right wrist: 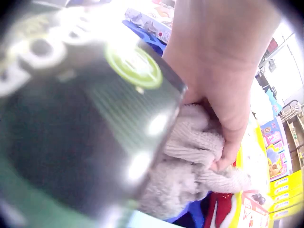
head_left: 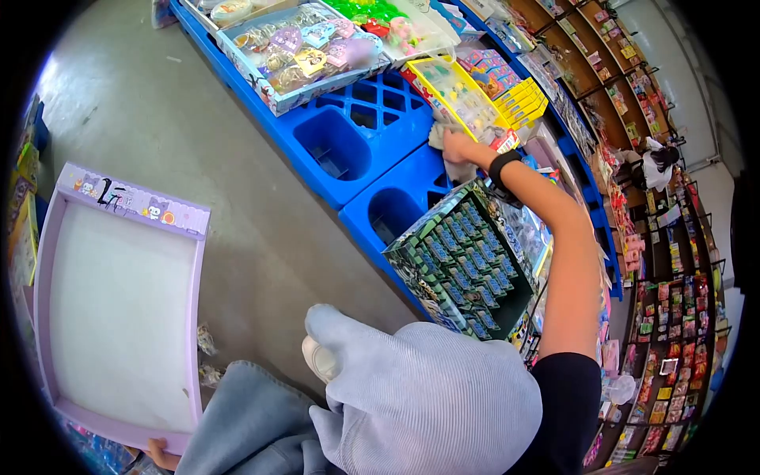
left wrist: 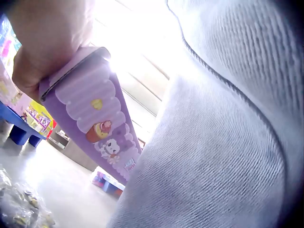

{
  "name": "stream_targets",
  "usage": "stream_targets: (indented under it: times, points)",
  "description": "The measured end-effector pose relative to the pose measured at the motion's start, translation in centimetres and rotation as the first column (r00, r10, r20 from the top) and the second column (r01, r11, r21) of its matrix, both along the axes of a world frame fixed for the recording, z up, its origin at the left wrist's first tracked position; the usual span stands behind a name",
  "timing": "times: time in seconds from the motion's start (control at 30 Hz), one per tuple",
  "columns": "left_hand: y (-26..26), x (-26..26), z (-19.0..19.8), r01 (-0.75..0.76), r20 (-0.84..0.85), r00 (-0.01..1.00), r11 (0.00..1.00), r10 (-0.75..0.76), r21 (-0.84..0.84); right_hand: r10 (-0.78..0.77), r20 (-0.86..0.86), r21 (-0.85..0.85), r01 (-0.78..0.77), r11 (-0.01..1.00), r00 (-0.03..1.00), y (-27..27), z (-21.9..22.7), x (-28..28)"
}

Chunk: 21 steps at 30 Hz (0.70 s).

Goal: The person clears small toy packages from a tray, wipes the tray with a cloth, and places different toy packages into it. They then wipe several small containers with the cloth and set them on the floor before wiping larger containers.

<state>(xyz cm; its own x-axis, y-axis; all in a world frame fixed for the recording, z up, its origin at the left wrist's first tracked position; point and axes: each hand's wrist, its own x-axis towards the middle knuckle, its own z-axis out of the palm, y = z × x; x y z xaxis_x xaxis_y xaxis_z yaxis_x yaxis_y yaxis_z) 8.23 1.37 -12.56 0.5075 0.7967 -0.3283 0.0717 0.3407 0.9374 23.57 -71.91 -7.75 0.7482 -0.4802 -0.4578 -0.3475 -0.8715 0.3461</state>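
My left hand (head_left: 161, 455) grips the near corner of an empty lilac cardboard display tray (head_left: 119, 309), which it holds up at the lower left; in the left wrist view the fingers (left wrist: 42, 45) curl over the tray's printed edge (left wrist: 97, 121). My right hand (head_left: 459, 146) reaches forward and clutches a grey-white cloth (head_left: 453, 162) against the blue plastic pallet (head_left: 356, 138). In the right wrist view the fingers (right wrist: 223, 118) are bunched round the cloth (right wrist: 190, 156), right beside a dark green box (right wrist: 80, 118).
A dark green display box (head_left: 463, 261) of small packs stands on the pallet under my right forearm. Boxes of toys (head_left: 301, 43) and a yellow box (head_left: 459, 95) lie further along. Shop shelves (head_left: 673, 317) run down the right. Grey concrete floor (head_left: 198, 158) lies to the left.
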Motion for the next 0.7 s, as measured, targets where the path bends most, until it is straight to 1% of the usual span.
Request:
stream_targets:
  times: [0.03,0.07,0.13,0.2,0.23,0.27,0.3,0.33,0.4,0.47,0.5,0.53,0.57,0.6,0.63,0.67,0.7]
  points:
    - [0.0,-0.1,0.0,-0.005,-0.002,1.000,1.000,0.005,-0.004,0.068,-0.081,-0.005,-0.069,0.998,0.994,-0.2,-0.4,0.1]
    - [-0.1,-0.1,0.0,-0.008,-0.006,1.000,1.000,0.008,-0.011,0.135,-0.090,0.060,-0.129,0.990,0.987,-0.2,-0.4,-0.6]
    - [-0.4,0.0,0.0,-0.014,-0.011,1.000,1.000,0.013,-0.027,0.223,-0.102,0.107,-0.212,0.971,0.970,1.2,-0.2,-0.8]
    - [-0.9,0.5,0.0,-0.006,-0.001,1.000,0.999,0.006,-0.042,0.260,0.038,0.140,-0.262,0.955,0.965,3.8,-0.4,-0.6]
    - [-0.9,0.7,0.1,0.005,0.005,1.000,0.999,-0.005,-0.052,0.296,0.102,0.182,-0.310,0.933,0.950,5.4,-0.3,-0.2]
    - [-1.0,1.0,0.1,0.017,0.009,1.000,0.998,-0.016,-0.056,0.326,0.170,0.221,-0.359,0.907,0.930,7.4,0.0,0.3]
    - [-1.2,1.1,0.3,0.035,0.020,0.999,0.998,-0.034,-0.061,0.365,0.256,0.305,-0.433,0.848,0.895,9.7,0.8,0.4]
    - [-1.3,1.3,0.6,0.052,0.031,0.998,0.996,-0.050,-0.071,0.345,0.246,0.362,-0.416,0.834,0.906,12.5,1.8,0.7]
    - [-1.6,1.5,1.1,0.109,0.063,0.993,0.988,-0.102,-0.109,0.442,0.175,0.592,-0.452,0.667,0.880,16.2,2.4,1.4]
    - [-3.1,2.4,1.9,0.199,0.111,0.977,0.966,-0.182,-0.166,0.449,0.339,0.708,-0.538,0.458,0.827,19.3,2.1,1.5]
    - [-5.6,3.2,4.0,0.286,0.076,0.958,0.916,-0.276,-0.280,0.312,0.146,0.867,-0.273,0.417,0.939,20.1,4.1,2.0]
    - [-6.2,4.5,3.6,0.334,0.058,0.942,0.905,-0.331,-0.263,0.167,0.130,0.919,-0.182,0.349,0.977,19.9,5.7,2.3]
    - [-6.5,4.8,4.0,0.380,0.047,0.921,0.866,-0.387,-0.325,0.092,0.165,0.922,-0.186,0.338,0.982,18.9,6.1,2.8]
    - [-7.9,5.3,5.3,0.420,0.040,0.897,0.819,-0.441,-0.391,0.016,0.196,0.924,-0.190,0.332,0.981,18.0,6.6,3.1]
    - [-8.7,5.5,6.1,0.423,0.045,0.896,0.818,-0.442,-0.389,0.177,0.484,0.711,-0.502,0.493,0.857,17.0,6.7,2.4]
    - [-9.5,5.9,6.7,0.490,0.101,0.863,0.774,-0.494,-0.402,0.381,0.669,0.374,-0.731,0.570,0.639,15.6,7.0,1.5]
    - [-10.0,6.2,6.9,0.554,0.159,0.825,0.724,-0.542,-0.411,0.493,0.594,0.215,-0.716,0.665,0.636,16.3,9.0,-1.5]
